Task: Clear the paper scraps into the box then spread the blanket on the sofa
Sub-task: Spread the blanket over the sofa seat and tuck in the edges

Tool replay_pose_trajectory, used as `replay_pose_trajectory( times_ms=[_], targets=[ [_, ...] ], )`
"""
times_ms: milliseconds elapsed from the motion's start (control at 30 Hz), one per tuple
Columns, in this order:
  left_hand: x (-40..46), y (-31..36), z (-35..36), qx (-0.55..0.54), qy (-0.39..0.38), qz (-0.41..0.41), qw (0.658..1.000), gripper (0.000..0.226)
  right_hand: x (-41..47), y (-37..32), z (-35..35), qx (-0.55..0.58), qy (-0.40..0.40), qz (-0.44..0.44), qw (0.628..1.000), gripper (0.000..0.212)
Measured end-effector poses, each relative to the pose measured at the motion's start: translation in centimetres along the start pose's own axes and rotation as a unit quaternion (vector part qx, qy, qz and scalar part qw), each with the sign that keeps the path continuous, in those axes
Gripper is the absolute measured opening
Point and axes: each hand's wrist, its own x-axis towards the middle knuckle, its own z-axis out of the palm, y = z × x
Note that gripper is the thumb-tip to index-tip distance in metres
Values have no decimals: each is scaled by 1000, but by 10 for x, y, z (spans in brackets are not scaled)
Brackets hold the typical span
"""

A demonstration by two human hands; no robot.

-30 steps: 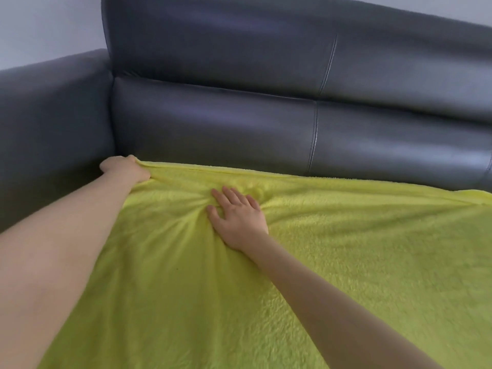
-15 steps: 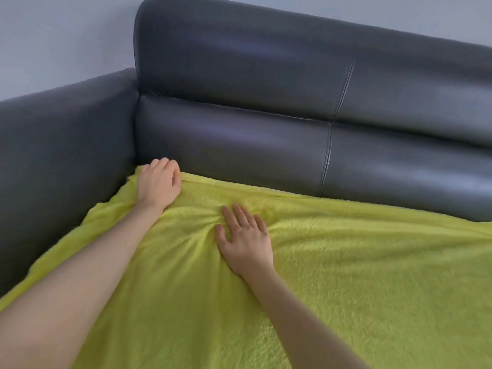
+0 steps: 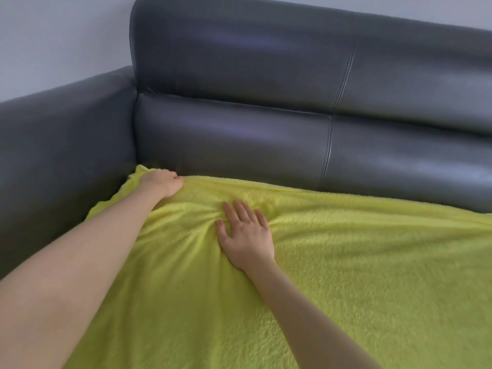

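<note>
Behind blanket [image 3: 346, 275]: sofa backrest [image 3: 239, 139], armrest [image 3: 61, 134]

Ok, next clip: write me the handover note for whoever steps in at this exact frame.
Left hand: curled on the back edge of the yellow blanket, near the corner where the armrest meets the backrest of the sofa.
Right hand: flat, fingers straight, pressing the blanket, which bunches into creases around it.
Done: the blanket covers the visible seat up to the backrest.
Left: tuck or flatten that corner, smooth the creases between the hands.
Paper scraps and box are out of view; check them.
</note>
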Motion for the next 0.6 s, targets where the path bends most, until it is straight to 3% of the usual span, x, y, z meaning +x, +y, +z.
replay_pose_trajectory(
  times_ms=[133,267,367,467,533,600],
  targets=[
    [8,11,-7,14,-73,-38,997,59,1,0,0,2,1,2,1000,61],
    [12,7,3,16,-49,-40,998,61,1,0,2,6,8,3,1000,60],
    [7,5,25,-34,79,-26,996,54,-1,0,3,6,11,3,1000,60],
    [-4,6,23,-121,238,-42,963,40,-1,-3,2,2,13,2,1000,60],
    [-15,4,16,-129,356,15,925,24,0,-2,2,6,16,2,1000,59],
    [-19,5,14,-104,408,133,897,12,-1,-1,3,3,21,3,1000,59]
  ],
)
